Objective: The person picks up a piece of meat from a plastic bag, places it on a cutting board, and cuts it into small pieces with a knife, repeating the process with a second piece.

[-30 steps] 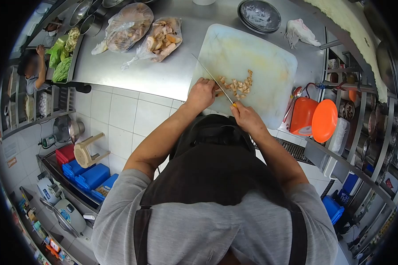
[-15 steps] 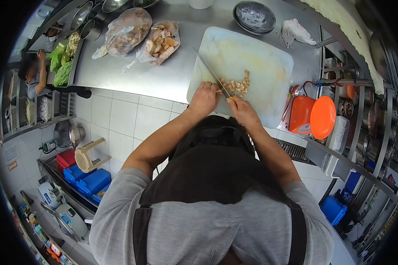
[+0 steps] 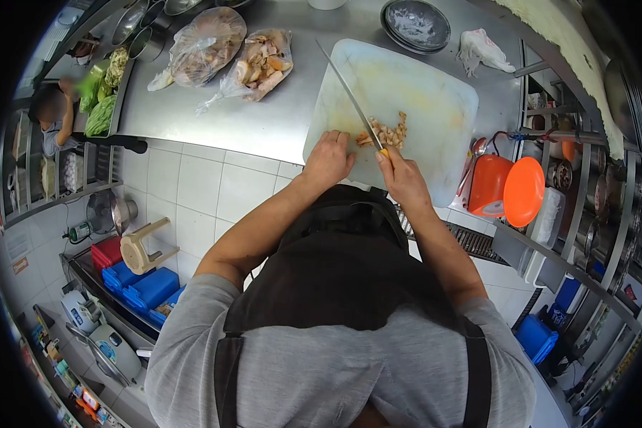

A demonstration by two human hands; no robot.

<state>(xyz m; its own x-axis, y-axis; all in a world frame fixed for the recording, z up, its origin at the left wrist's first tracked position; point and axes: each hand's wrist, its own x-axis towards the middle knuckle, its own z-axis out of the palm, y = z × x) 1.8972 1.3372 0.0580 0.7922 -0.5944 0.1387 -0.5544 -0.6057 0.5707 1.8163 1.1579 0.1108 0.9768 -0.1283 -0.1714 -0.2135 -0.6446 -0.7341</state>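
Note:
My right hand (image 3: 406, 178) is closed around the yellow handle of a long knife (image 3: 351, 94). The blade slants away to the upper left, across the left part of a white cutting board (image 3: 435, 107). Small chopped brown-and-pale pieces (image 3: 389, 134), perhaps meat, lie in a loose heap just right of the blade. On the board's near left part rests my left hand (image 3: 328, 158), fingers curled and pressed together, a short gap from the knife. Whatever may be under those fingers is hidden.
Two clear plastic bags (image 3: 208, 48) of food pieces lie on the steel counter (image 3: 185, 118), left of the board. Stacked dark bowls (image 3: 415, 27) and a white cloth (image 3: 483, 50) are behind it. Orange containers (image 3: 524, 191) stand right. Another person (image 3: 53, 118) is far left.
The knife has shifted right and its blade has swung farther up, away from my left hand. A gap now separates the fingers from the blade. The view has shifted slightly.

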